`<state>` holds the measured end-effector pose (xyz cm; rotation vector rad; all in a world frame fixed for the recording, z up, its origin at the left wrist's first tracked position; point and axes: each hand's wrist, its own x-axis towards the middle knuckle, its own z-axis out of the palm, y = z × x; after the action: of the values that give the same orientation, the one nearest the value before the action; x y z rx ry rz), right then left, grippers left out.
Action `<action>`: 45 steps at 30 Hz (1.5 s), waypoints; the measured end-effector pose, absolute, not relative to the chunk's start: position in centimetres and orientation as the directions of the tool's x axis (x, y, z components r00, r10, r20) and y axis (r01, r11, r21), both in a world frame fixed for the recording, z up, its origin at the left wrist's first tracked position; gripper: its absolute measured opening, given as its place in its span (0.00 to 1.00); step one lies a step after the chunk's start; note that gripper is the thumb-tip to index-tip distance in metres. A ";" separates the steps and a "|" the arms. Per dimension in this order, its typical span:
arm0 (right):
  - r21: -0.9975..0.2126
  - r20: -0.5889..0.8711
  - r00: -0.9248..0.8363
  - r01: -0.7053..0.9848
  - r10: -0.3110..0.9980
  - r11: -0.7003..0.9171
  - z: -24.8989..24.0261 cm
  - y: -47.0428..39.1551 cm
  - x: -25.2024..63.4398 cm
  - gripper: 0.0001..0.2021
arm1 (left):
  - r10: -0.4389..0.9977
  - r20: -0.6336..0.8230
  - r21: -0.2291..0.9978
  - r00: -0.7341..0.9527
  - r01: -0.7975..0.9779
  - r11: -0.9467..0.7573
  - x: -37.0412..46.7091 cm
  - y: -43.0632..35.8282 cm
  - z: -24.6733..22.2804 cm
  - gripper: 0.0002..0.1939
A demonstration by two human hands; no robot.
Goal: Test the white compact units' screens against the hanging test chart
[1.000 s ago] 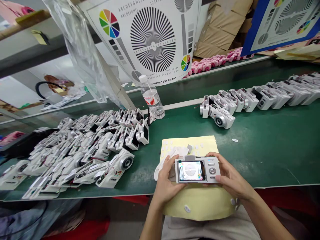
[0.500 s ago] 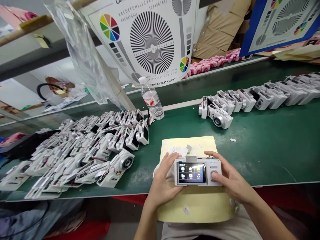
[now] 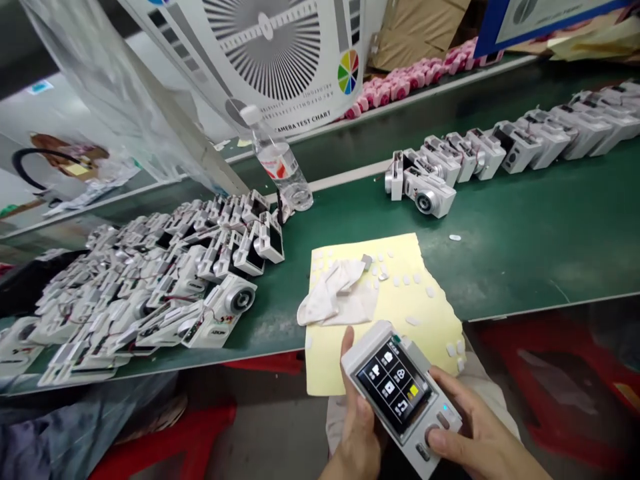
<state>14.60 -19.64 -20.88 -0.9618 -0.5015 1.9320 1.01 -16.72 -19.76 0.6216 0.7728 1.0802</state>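
Note:
A white digital camera (image 3: 367, 357), its lit screen showing a menu of icons, is held tilted over my lap. My left hand (image 3: 361, 420) grips its left end, thumb along the front edge and fingers behind. At the other end my right hand (image 3: 467, 423) clasps the body, with the thumb on the round button beside the screen. A yellow sheet (image 3: 395, 307) bearing small white pads lies beyond the camera, partly over the bench edge. On that sheet rests a crumpled white cloth (image 3: 333, 293).
Many white cameras (image 3: 165, 280) crowd the bench at left. Another row of cameras (image 3: 525, 137) runs along the right. A water bottle (image 3: 280, 163) stands before a camera test chart (image 3: 300, 113). Red stools (image 3: 550, 380) show below the green bench (image 3: 540, 260).
Both hands have brought the camera down toward my lap and turned it from level to slanted. The highlighted menu icon is still the yellow one. My view has shifted downward.

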 end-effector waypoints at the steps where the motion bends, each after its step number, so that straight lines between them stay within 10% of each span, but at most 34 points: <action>1: -0.679 -0.423 -0.296 -0.522 0.857 -0.515 -21.3 -20.1 14.6 0.29 | 0.935 -0.271 0.776 0.226 -0.523 0.352 1.2 -17.3 -20.3 0.46; 10: -0.796 -0.521 -0.233 -0.213 0.821 -0.566 -21.3 -21.9 15.0 0.20 | 0.767 -0.284 0.701 0.575 -0.421 0.575 1.8 -20.0 -23.2 0.39; 28: -0.710 -0.606 -0.137 -0.351 0.783 -0.611 -19.1 -19.5 13.4 0.16 | 0.697 -0.509 0.666 0.505 -0.283 0.691 0.9 -18.6 -20.5 0.27; 45: -0.871 -0.419 -0.117 -0.228 0.900 -0.435 -18.9 -19.0 13.5 0.12 | 0.781 -0.355 0.684 0.514 -0.427 0.591 1.6 -17.7 -19.6 0.23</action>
<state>13.54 -18.99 -18.88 -1.2909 -0.8179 1.6859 1.58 -17.69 -19.64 0.5666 0.7046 0.7746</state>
